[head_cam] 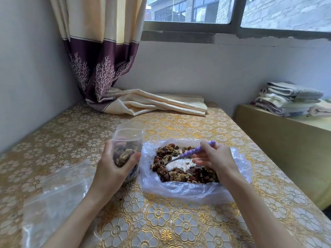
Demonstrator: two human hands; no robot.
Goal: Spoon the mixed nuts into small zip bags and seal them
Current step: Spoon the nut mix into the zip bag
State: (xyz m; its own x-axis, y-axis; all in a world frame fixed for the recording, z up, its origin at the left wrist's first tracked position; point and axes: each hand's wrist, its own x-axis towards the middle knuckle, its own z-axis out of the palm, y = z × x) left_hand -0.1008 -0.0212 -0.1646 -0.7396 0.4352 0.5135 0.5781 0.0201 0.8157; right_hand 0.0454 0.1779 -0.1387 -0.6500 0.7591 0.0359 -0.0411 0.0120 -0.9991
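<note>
**Small zip bag held upright beside the open bag of mixed nuts**

Nearest the camera, a flat, clear empty zip bag (53, 190) is seen lying on the gold-patterned tablecloth (161, 221), to the left of the left forearm. Just beyond it, a small zip bag (127, 145) is held upright by the left hand (112, 169): the fingers and thumb are curled round its lower half, the thumb being pressed against the side facing the nuts. The bag is roughly half filled with nuts, and its mouth is seen standing open above the hand.

Immediately to the right, touching or nearly touching the small bag, a large clear plastic bag (179, 190) is spread open on the tablecloth, with mixed nuts (179, 174) heaped in a ring inside it. A purple-handled spoon (191, 153) is pinched by the right hand (213, 158) above the nuts, with the handle pointing up and away and the metal end angled down to the left into the pile; the bowl itself cannot be made out clearly.

Farther back, the hem of a cream and purple curtain (143, 102) is draped over the table's far edge. At the far right, folded towels (290, 99) are stacked on a separate surface.
</note>
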